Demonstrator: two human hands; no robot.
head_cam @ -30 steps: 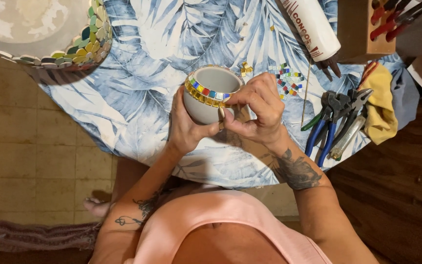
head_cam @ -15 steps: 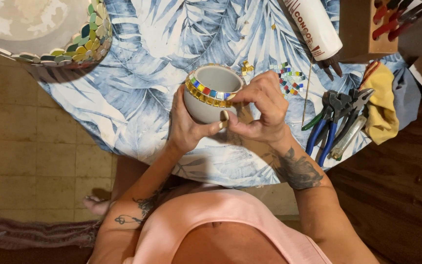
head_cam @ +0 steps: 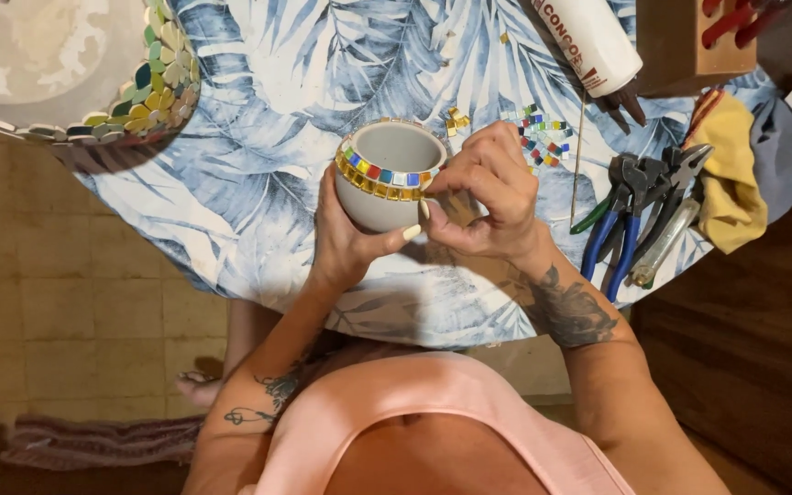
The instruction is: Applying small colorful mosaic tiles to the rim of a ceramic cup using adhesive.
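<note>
My left hand point(head_cam: 346, 243) cups a small white round pot point(head_cam: 389, 174) from below and holds it above the table's near edge. A band of small coloured and gold mosaic tiles point(head_cam: 379, 176) runs around the pot's rim. My right hand point(head_cam: 488, 197) has its fingertips pinched against the right end of that band, at the rim. Whether a tile sits between those fingertips is hidden. A loose scatter of small coloured tiles point(head_cam: 543, 137) lies on the cloth just beyond my right hand.
The round table wears a blue leaf-print cloth point(head_cam: 258, 119). A large bowl with green and yellow mosaic point(head_cam: 93, 64) sits at far left. A glue tube point(head_cam: 593, 41), blue-handled pliers point(head_cam: 621, 220), a yellow rag point(head_cam: 731, 179) and a wooden block point(head_cam: 689, 41) lie at right.
Both hands stay on the pot. My right fingers have shifted slightly along the rim's tile band; the pot has barely moved.
</note>
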